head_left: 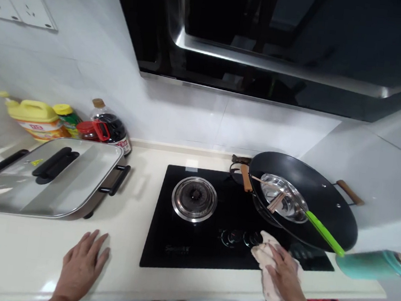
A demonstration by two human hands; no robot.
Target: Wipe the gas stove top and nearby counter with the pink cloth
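Note:
My left hand (80,265) rests palm down on the cream countertop (121,238), fingers a little apart, with nothing in it. A pale, stained cloth (267,259) lies under my right hand (285,274), bunched beneath the fingers. It touches the front right part of the black glass gas stove (176,237) beside the control knobs (233,238) and hangs over the counter edge. Just behind that hand, a black wok (330,216) stands tilted on the right burner. Inside it are a shiny metal bowl (295,192), wooden chopsticks (275,202) and a utensil with a green handle (325,233).
A lidded electric pan (89,176) stands on the left, with a yellow jug (33,112) and a dark sauce bottle (112,126) behind it. The left burner (194,198) is bare. A teal bottle (368,264) sits at the right. A range hood (267,76) hangs above.

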